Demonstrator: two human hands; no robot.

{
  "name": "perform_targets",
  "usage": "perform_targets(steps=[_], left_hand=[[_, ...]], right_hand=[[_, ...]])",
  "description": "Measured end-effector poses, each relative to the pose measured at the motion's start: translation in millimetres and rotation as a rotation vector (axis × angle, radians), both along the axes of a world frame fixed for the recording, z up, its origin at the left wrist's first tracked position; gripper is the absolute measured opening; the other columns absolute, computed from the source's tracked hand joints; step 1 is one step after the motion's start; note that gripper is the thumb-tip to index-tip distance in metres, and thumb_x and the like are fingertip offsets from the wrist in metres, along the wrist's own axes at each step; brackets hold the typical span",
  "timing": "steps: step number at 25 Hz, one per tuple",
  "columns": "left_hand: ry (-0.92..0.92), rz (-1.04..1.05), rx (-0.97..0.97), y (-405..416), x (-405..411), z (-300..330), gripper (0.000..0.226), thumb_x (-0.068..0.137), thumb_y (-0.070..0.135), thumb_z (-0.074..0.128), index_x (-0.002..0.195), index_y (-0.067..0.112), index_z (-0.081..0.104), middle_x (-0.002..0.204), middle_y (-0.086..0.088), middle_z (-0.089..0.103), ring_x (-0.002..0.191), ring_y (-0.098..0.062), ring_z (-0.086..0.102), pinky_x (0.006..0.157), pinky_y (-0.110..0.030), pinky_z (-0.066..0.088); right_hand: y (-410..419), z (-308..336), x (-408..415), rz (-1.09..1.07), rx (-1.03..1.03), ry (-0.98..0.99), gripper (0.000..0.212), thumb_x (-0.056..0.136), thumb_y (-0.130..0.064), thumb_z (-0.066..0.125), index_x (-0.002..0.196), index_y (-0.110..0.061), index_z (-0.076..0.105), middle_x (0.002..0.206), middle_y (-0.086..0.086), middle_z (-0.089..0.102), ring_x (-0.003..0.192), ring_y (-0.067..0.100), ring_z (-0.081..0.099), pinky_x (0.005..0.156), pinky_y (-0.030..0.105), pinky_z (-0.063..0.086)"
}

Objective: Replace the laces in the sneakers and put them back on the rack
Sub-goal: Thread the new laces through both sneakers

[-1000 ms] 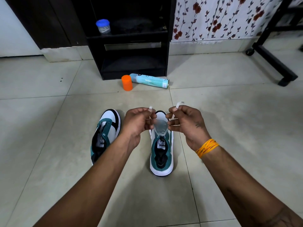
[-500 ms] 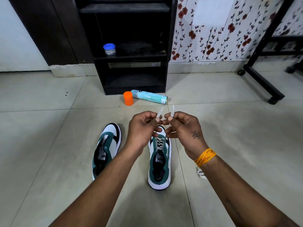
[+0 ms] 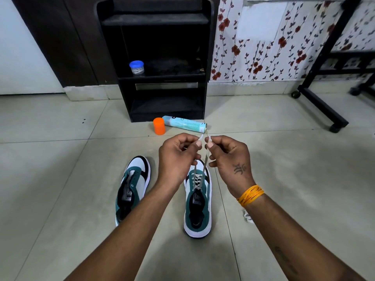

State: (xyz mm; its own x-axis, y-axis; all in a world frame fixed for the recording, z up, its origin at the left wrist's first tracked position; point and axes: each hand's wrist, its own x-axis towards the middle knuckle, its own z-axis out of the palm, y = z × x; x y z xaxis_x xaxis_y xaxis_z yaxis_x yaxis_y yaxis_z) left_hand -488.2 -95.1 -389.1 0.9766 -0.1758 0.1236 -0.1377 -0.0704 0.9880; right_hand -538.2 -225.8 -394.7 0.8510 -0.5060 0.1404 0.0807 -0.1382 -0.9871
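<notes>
Two sneakers stand on a pale tiled floor (image 3: 60, 179), toes pointing to the far side, with bare tile open on the left, the right and the near side of them. The left sneaker (image 3: 133, 189), teal, white and black with a smooth upper, has no lace in its eyelets. The right sneaker (image 3: 197, 199) carries a flat white lace (image 3: 197, 180) crossed through its far eyelets only. Both ends of that lace rise taut from the shoe. The left hand (image 3: 176, 157) pinches one end between thumb and forefinger, the other fingers curled in; the right hand (image 3: 229, 157), with an orange thread band at the wrist, pinches the other end the same way. The stiff tips stick up just beside each other above the fingers.

On the far side stands a black shoe rack (image 3: 160, 57) with dark shelves, a small blue-lidded jar (image 3: 137, 67) on its middle shelf. At its foot an orange cylindrical cap (image 3: 159, 126) stands upright, just beside a pale blue spray can (image 3: 185, 124) lying on its side. A black wheeled frame (image 3: 320, 102) bounds the far right. A bit of white cord (image 3: 248, 215) shows near the right forearm.

Against half a second ago, the hands are higher above the sneaker and the lace ends are drawn longer; the sneakers lie as they did.
</notes>
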Motion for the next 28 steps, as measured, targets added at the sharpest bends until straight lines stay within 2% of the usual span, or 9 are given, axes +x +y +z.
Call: perform_targets(steps=[4,7,11,13,17,20,23,25,28], left_hand=[[-0.036,0.011,0.01,-4,-6,5,0.004,0.094,0.013,0.074,0.092,0.013,0.077,0.078,-0.002,0.076,0.064,-0.02,0.073,0.061,-0.035,0.062],[-0.062,0.008,0.014,-3,-7,6,0.003,0.093,0.014,0.075,0.092,0.014,0.078,0.077,0.0,0.076,0.064,-0.018,0.073,0.062,-0.036,0.063],[-0.077,-0.007,0.025,-4,-6,4,0.003,0.093,0.014,0.075,0.092,0.014,0.078,0.078,0.001,0.076,0.065,-0.017,0.073,0.062,-0.036,0.063],[-0.046,0.002,0.022,-2,-3,0,0.004,0.093,0.012,0.075,0.09,0.013,0.077,0.078,-0.002,0.076,0.066,-0.019,0.074,0.062,-0.037,0.064],[0.044,0.077,0.051,13,11,-24,0.008,0.093,0.01,0.073,0.086,0.011,0.076,0.078,-0.006,0.076,0.069,-0.021,0.075,0.061,-0.033,0.061],[0.123,0.099,0.198,31,17,-59,0.011,0.092,0.014,0.073,0.081,0.015,0.076,0.073,-0.002,0.076,0.066,-0.02,0.075,0.066,-0.039,0.062],[0.205,0.135,0.413,46,18,-99,0.015,0.085,0.025,0.073,0.07,0.026,0.074,0.066,0.004,0.074,0.065,-0.02,0.074,0.071,-0.047,0.063],[0.271,0.151,0.519,53,17,-118,0.014,0.081,0.027,0.072,0.068,0.034,0.074,0.062,0.008,0.072,0.065,-0.02,0.073,0.071,-0.046,0.063],[0.287,0.129,0.672,58,13,-133,0.012,0.08,0.024,0.074,0.069,0.029,0.076,0.068,0.009,0.074,0.072,-0.02,0.073,0.077,-0.039,0.062]], right_hand=[[1,1,1,-0.022,0.015,-0.034,0.004,0.094,-0.013,0.073,0.091,-0.015,0.075,0.079,0.011,0.073,0.065,0.016,0.062,0.059,0.038,0.06],[1,-1,2,-0.016,-0.026,-0.032,0.007,0.095,-0.017,0.073,0.089,-0.018,0.077,0.079,0.006,0.072,0.069,0.013,0.06,0.06,0.044,0.061],[0,-4,1,-0.021,-0.021,-0.024,0.006,0.095,-0.017,0.073,0.091,-0.017,0.078,0.082,0.005,0.072,0.069,0.012,0.059,0.057,0.041,0.062],[-1,-8,0,-0.029,-0.028,-0.026,0.006,0.095,-0.018,0.072,0.091,-0.018,0.077,0.082,0.008,0.071,0.067,0.012,0.058,0.056,0.038,0.061],[-9,-31,2,-0.096,-0.051,0.008,0.009,0.095,-0.019,0.072,0.089,-0.022,0.076,0.077,0.007,0.069,0.06,0.01,0.056,0.055,0.048,0.061],[-19,-65,5,-0.132,-0.061,0.092,0.009,0.093,-0.024,0.073,0.087,-0.028,0.077,0.077,-0.008,0.073,0.068,0.01,0.063,0.069,0.047,0.062],[-22,-98,4,-0.157,-0.023,0.204,0.01,0.093,-0.023,0.072,0.086,-0.028,0.077,0.077,-0.006,0.073,0.073,0.022,0.071,0.066,0.043,0.063],[-24,-117,3,-0.117,0.014,0.26,0.011,0.094,-0.018,0.07,0.091,-0.026,0.077,0.084,0.0,0.075,0.08,0.03,0.074,0.065,0.04,0.064],[-26,-135,-1,-0.092,-0.027,0.316,0.014,0.091,-0.02,0.07,0.1,-0.03,0.076,0.091,-0.006,0.074,0.087,0.022,0.073,0.081,0.048,0.063]])
